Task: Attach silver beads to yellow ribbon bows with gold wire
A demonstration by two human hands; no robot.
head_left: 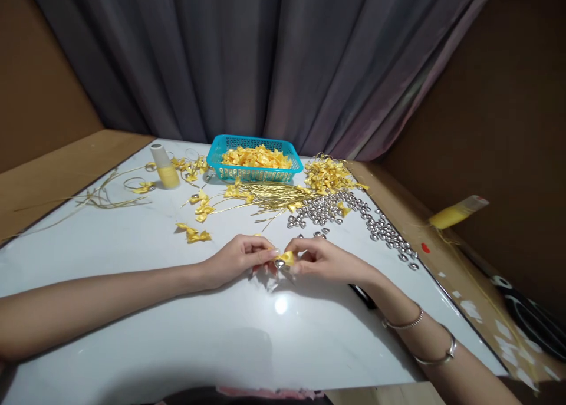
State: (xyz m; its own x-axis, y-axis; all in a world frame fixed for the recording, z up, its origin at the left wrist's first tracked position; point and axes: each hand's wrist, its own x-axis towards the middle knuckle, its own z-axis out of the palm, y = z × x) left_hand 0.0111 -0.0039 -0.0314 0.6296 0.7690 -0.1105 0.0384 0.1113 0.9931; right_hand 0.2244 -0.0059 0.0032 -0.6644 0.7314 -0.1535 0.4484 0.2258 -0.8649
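Head view gives me both bare forearms reaching in over a glossy white table (132,257), its polished face throwing back a round glint of lamp light. My left hand (239,257) and right hand (321,259) meet near the table's middle, fingertips pinched together on one small yellow ribbon bow (286,256), satiny and folded, held just above the surface; a little silver bead (279,264) sits right under it, touching the bow as far as I can tell. Both hands are closed on that bow, thumbs and forefingers pressed from either side. Two thin metal bangles (404,323) circle my right wrist. Beyond the hands lies a loose scatter of shiny silver beads (354,213), rounded and reflective, trailing toward the right edge. Beside them rests a bundle of thin gold wires (274,197), straight and stiff, some tipped with bows. Farther back stands a turquoise plastic basket (230,172) with a lattice wall, heaped with yellow bows, and just right of it a crinkled pile of gold pieces (327,175). A pale yellow thread spool (164,166), cone-shaped, stands at the far left, well apart.
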